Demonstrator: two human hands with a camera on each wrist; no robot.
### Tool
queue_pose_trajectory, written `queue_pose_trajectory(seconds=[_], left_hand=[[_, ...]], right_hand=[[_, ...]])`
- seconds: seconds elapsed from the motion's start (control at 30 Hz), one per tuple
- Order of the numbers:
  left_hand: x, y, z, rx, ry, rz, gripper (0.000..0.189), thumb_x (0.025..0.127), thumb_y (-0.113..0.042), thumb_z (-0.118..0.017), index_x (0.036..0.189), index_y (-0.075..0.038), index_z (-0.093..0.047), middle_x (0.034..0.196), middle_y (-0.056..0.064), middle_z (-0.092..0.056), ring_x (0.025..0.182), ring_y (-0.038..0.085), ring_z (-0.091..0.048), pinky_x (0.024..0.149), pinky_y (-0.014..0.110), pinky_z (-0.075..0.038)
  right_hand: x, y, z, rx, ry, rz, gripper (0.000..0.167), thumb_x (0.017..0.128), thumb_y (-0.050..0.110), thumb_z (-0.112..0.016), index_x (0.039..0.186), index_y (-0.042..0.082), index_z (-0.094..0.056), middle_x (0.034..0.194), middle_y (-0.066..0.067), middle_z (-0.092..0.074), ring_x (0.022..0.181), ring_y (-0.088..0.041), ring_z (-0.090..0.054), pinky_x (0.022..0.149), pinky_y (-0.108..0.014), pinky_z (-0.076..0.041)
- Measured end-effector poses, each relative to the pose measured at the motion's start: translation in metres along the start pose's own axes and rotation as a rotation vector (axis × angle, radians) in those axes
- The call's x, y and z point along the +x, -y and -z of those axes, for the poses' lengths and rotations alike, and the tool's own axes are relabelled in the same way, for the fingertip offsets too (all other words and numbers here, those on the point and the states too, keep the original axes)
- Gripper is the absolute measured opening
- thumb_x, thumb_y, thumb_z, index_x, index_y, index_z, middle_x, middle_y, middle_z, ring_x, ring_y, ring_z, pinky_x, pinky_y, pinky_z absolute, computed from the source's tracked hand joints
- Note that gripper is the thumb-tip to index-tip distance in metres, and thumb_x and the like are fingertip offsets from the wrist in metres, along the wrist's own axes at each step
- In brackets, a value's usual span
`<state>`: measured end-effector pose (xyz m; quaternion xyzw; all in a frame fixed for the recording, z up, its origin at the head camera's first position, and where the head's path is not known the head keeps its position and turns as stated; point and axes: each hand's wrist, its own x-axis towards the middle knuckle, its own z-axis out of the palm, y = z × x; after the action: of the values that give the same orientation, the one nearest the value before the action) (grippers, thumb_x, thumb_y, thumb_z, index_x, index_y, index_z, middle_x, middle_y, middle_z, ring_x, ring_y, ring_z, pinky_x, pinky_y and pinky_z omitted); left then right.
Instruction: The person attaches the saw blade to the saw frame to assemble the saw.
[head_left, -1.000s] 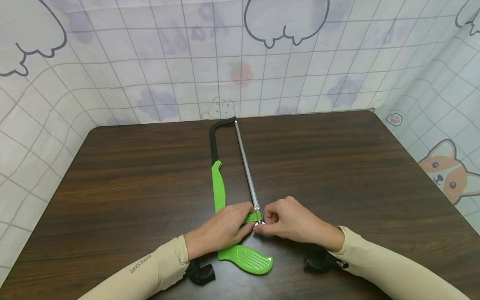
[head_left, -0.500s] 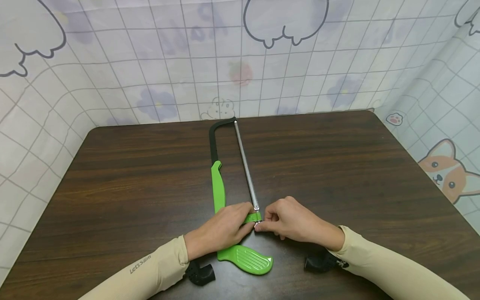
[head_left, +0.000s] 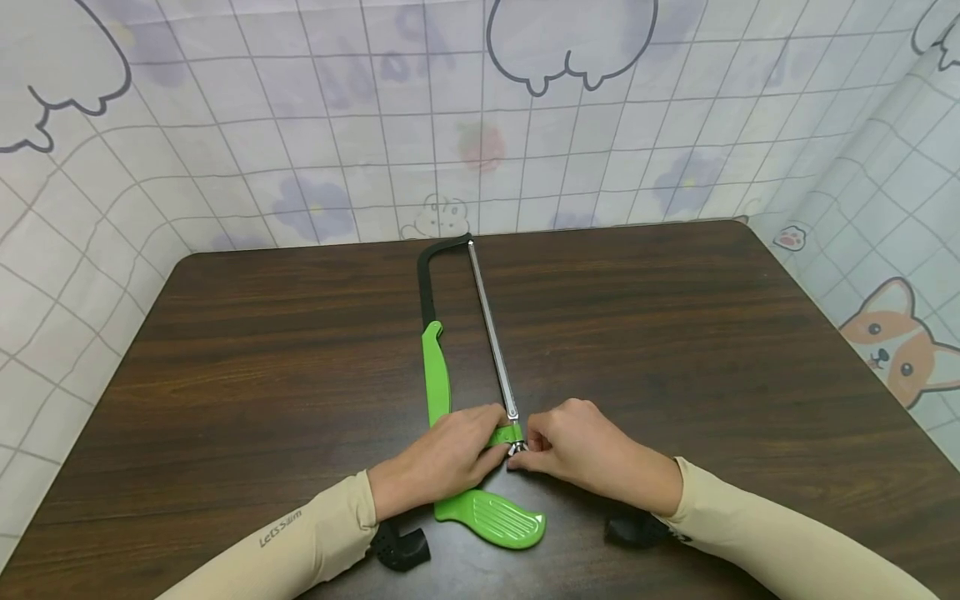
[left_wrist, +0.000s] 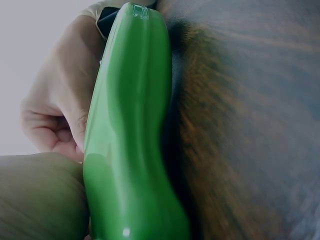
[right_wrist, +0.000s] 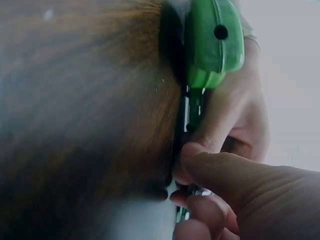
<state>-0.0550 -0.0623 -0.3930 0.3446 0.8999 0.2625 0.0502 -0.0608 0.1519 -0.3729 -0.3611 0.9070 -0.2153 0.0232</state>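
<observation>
A hacksaw [head_left: 437, 371] with a green grip, black front bow and silver blade [head_left: 492, 332] lies flat on the table, far end pointing away. My left hand [head_left: 450, 457] grips its green frame near the crosspiece, above the handle [head_left: 498, 520]. At the blade's near end sits a silver wing nut [head_left: 516, 448], which my right hand [head_left: 585, 450] pinches between thumb and curled fingers. In the right wrist view, the thumb and fingers close in around the wing nut [right_wrist: 201, 192], partly hiding it. The green handle [left_wrist: 132, 125] fills the middle of the left wrist view.
The dark wood-grain table [head_left: 300, 350] ends at a patterned cloth wall [head_left: 360, 150] behind and at the sides. A black wrist device [head_left: 401, 547] hangs under the left sleeve, another [head_left: 633, 531] under the right.
My right hand has turned slightly at the wing nut, and its wrist has shifted a little toward me. More of the nut shows now. The left hand and hacksaw stay put.
</observation>
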Motion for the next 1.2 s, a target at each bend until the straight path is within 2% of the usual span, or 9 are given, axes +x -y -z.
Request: queue_pose_trajectory(seconds=[0.13, 0.4, 0.67, 0.9, 1.2], left_hand=[[-0.0002, 0.0001, 0.0000, -0.003, 0.005, 0.002, 0.009, 0.104, -0.017, -0.062, 0.107, -0.009, -0.061, 0.086, -0.003, -0.059, 0.072, 0.005, -0.048, 0.066, 0.020, -0.043], [0.0001, 0.0004, -0.0002, -0.008, -0.005, -0.006, 0.008, 0.104, -0.018, -0.062, 0.106, -0.010, -0.061, 0.083, -0.003, -0.057, 0.071, 0.005, -0.047, 0.065, 0.019, -0.042], [0.0002, 0.0009, -0.0001, -0.018, -0.004, -0.007, 0.008, 0.103, -0.017, -0.062, 0.105, -0.009, -0.061, 0.080, -0.004, -0.054, 0.069, 0.005, -0.045, 0.062, 0.018, -0.040], [-0.0002, 0.0008, -0.0006, -0.008, -0.015, -0.020, 0.008, 0.103, -0.016, -0.062, 0.105, -0.009, -0.061, 0.084, -0.003, -0.057, 0.071, 0.005, -0.046, 0.064, 0.019, -0.041], [0.0001, 0.0012, -0.0014, -0.015, -0.018, -0.020, 0.008, 0.104, -0.017, -0.061, 0.106, -0.009, -0.062, 0.084, -0.003, -0.058, 0.071, 0.005, -0.047, 0.065, 0.019, -0.043]], right_hand=[[-0.0015, 0.0018, -0.0017, -0.040, -0.014, 0.030, 0.040, 0.087, 0.032, -0.083, 0.061, 0.019, -0.056, 0.053, 0.012, -0.046, 0.049, 0.006, -0.033, 0.048, -0.013, -0.030], [-0.0001, -0.0006, -0.0050, 0.006, 0.018, 0.003, 0.038, 0.090, 0.029, -0.078, 0.061, 0.020, -0.056, 0.053, 0.014, -0.046, 0.048, 0.006, -0.033, 0.047, -0.013, -0.030], [0.0000, -0.0014, -0.0028, 0.130, 0.074, -0.047, 0.039, 0.093, 0.028, -0.075, 0.059, 0.021, -0.056, 0.053, 0.015, -0.045, 0.046, 0.007, -0.031, 0.046, -0.014, -0.028], [0.0002, -0.0029, 0.0000, 0.225, 0.128, -0.092, 0.042, 0.096, 0.030, -0.073, 0.058, 0.023, -0.055, 0.051, 0.018, -0.041, 0.043, 0.008, -0.034, 0.045, -0.015, -0.027], [-0.0004, -0.0041, 0.0035, 0.395, 0.205, -0.147, 0.040, 0.099, 0.034, -0.069, 0.062, 0.019, -0.066, 0.049, 0.011, -0.059, 0.042, 0.000, -0.057, 0.044, -0.024, -0.048]])
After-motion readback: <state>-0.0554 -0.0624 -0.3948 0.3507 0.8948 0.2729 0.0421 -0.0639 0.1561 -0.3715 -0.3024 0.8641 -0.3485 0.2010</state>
